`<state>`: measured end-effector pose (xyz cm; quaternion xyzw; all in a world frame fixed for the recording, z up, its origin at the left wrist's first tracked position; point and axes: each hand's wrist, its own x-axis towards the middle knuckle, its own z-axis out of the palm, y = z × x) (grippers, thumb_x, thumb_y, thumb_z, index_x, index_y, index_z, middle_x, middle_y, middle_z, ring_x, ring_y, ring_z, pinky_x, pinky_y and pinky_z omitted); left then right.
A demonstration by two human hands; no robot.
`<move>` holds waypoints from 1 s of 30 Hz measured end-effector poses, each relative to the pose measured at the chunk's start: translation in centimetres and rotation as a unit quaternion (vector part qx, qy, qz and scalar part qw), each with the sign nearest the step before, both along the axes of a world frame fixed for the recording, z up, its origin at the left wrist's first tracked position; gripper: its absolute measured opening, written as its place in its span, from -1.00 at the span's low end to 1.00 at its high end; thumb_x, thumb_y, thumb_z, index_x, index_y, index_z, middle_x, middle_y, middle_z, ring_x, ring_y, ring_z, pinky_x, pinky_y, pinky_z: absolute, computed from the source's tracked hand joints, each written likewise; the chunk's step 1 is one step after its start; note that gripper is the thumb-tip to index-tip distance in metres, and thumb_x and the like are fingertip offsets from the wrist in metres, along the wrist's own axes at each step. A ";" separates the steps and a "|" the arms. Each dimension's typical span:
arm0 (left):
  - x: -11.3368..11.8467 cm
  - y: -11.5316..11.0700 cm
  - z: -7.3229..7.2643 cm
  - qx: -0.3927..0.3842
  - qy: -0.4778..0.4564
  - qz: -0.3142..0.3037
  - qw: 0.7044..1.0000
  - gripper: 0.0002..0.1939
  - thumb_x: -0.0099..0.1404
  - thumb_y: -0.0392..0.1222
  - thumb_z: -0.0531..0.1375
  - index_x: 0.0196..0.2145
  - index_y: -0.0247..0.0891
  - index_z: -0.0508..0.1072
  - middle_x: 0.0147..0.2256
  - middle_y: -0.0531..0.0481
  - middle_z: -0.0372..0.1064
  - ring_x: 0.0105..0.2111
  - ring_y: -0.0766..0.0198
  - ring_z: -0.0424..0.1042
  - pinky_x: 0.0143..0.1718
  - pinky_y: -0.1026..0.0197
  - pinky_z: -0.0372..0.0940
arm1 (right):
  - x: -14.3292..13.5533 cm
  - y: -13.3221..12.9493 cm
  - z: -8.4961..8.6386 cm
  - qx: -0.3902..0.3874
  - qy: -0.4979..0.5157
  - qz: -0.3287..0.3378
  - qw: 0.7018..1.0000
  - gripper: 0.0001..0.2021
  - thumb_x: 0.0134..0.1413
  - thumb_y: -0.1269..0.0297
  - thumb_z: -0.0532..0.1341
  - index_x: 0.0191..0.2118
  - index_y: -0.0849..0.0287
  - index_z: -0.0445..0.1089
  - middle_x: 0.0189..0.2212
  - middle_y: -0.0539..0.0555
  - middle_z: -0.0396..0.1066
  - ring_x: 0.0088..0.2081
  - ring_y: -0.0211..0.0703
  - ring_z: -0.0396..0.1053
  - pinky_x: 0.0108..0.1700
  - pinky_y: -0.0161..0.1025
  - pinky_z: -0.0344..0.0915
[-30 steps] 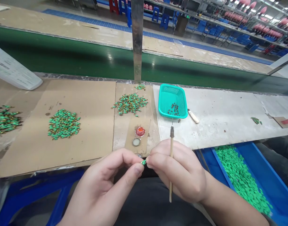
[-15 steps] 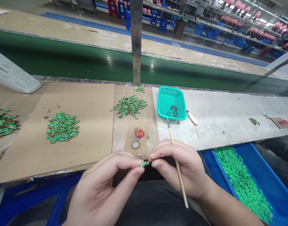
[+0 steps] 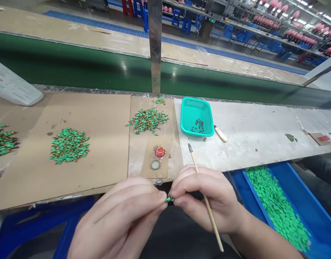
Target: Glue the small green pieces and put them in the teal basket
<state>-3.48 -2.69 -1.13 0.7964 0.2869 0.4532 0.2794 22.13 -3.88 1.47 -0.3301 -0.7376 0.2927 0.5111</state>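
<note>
My left hand (image 3: 120,216) pinches a tiny green piece (image 3: 168,199) between thumb and fingertips, just in front of the table edge. Facing it, my right hand (image 3: 211,192) is closed, its thumb and forefinger meeting at a small dark bit (image 3: 172,199) at the end of the green piece. Whether the two bits are joined, I cannot tell. A thin paintbrush (image 3: 208,205) with a pale wooden handle is also held in my right hand, its tip pointing away from me. Beyond my hands, a red pot (image 3: 160,152) and a small round dish (image 3: 155,164) stand on a cardboard strip.
Piles of green-and-gold pieces (image 3: 69,145) lie on cardboard at left, with another pile (image 3: 149,120) centrally. A turquoise basket (image 3: 183,118) holds small dark bits; a white-handled cutter (image 3: 220,133) lies beside it. Green pieces fill a blue tray (image 3: 313,201) at lower right. A metal post (image 3: 155,46) stands ahead.
Both hands have moved slightly lower, toward me, with the green piece and the brush. My left fingers have turned and now cover more of the piece.
</note>
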 end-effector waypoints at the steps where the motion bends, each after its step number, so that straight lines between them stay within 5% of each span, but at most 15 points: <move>1: -0.1 0.0 0.0 0.011 0.005 -0.004 1.000 -0.58 0.54 -0.59 0.35 0.12 -0.13 0.72 -0.08 -0.03 0.74 -0.06 0.15 0.74 0.02 0.14 0.62 | 0.0 -0.1 0.0 0.002 0.000 0.001 1.000 -0.92 0.54 0.46 0.45 0.01 0.16 0.64 -0.22 0.14 0.77 -0.24 -0.11 0.72 -0.11 -0.23 0.69; 8: -0.6 -0.3 -0.1 0.044 0.028 -0.003 0.999 -0.49 0.51 -0.66 0.30 0.18 -0.14 0.73 0.02 -0.05 0.75 0.07 0.16 0.74 0.24 0.11 0.58 | -0.4 -0.4 0.1 0.016 -0.006 0.001 1.000 -0.94 0.55 0.49 0.43 -0.01 0.20 0.63 -0.22 0.14 0.76 -0.22 -0.13 0.71 -0.06 -0.25 0.69; 18: -1.9 0.4 -0.8 0.044 0.060 -0.013 0.997 -0.49 0.51 -0.46 0.41 0.24 0.08 0.73 -0.02 -0.02 0.86 -0.08 0.02 0.86 0.10 0.05 0.74 | -0.4 -0.2 0.2 0.015 -0.011 0.006 1.000 -0.91 0.57 0.47 0.41 0.01 0.13 0.62 -0.23 0.11 0.75 -0.24 -0.11 0.72 -0.08 -0.20 0.71; 25: 0.7 0.4 0.9 -0.105 -0.019 0.010 0.994 -0.72 0.56 -0.37 0.43 -0.01 0.08 0.76 -0.25 0.05 0.77 -0.27 0.08 0.81 -0.20 0.15 0.70 | -0.7 -0.3 -0.2 -0.044 0.009 -0.023 0.999 -0.91 0.49 0.44 0.47 -0.09 0.12 0.62 -0.31 0.06 0.70 -0.32 -0.15 0.66 -0.20 -0.29 0.63; 30: 1.3 1.0 0.9 -0.096 -0.033 -0.005 0.995 -0.51 0.50 -0.53 0.38 0.11 0.10 0.76 -0.14 0.05 0.78 -0.19 0.12 0.79 -0.22 0.20 0.67 | -0.9 -0.4 -0.3 -0.103 0.040 -0.038 0.993 -0.91 0.42 0.47 0.49 -0.15 0.15 0.64 -0.32 0.04 0.72 -0.33 -0.21 0.67 -0.19 -0.36 0.63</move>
